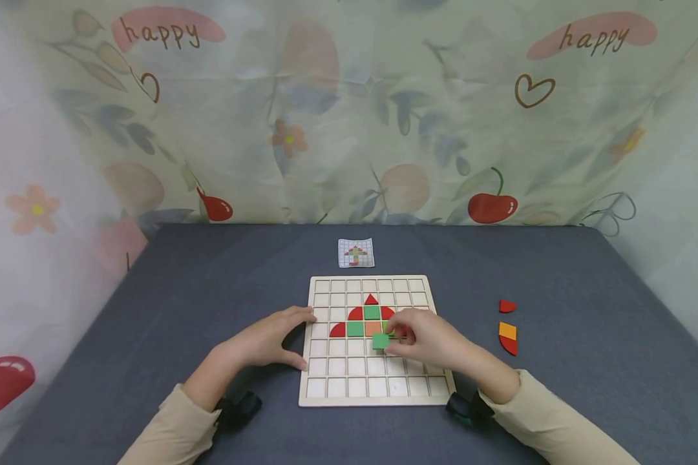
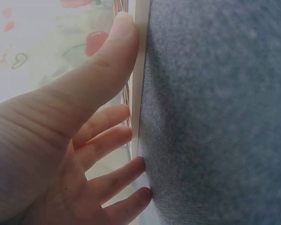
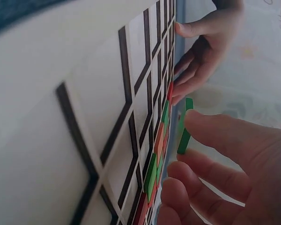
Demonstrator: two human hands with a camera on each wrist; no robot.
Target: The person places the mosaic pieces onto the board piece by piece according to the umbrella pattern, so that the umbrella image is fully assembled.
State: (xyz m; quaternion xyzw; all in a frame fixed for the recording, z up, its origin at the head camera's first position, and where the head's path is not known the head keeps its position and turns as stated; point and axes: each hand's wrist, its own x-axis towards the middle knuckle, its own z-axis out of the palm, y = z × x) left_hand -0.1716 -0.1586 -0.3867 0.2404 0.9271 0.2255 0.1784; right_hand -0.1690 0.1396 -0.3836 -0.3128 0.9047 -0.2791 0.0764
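Observation:
A white gridded board [image 1: 349,387] lies on the table, with red, green and orange pieces set in its upper middle cells. My right hand [image 1: 427,336] is over the board and pinches a green square tile [image 1: 380,341] between thumb and fingers. In the right wrist view the tile [image 3: 185,126] stands off the board's surface, near the orange square. My left hand [image 1: 267,339] rests at the board's left edge, fingers spread and fairly straight. The left wrist view shows its thumb and fingertips [image 2: 124,28] against the board's side [image 2: 139,70].
A small picture card [image 1: 356,253] with a coloured grid pattern lies beyond the board. To the right are a red quarter-round piece [image 1: 507,306], a yellow-orange square [image 1: 507,331] and another red quarter-round [image 1: 508,346] touching it. A printed curtain [image 1: 349,129] hangs behind the dark table.

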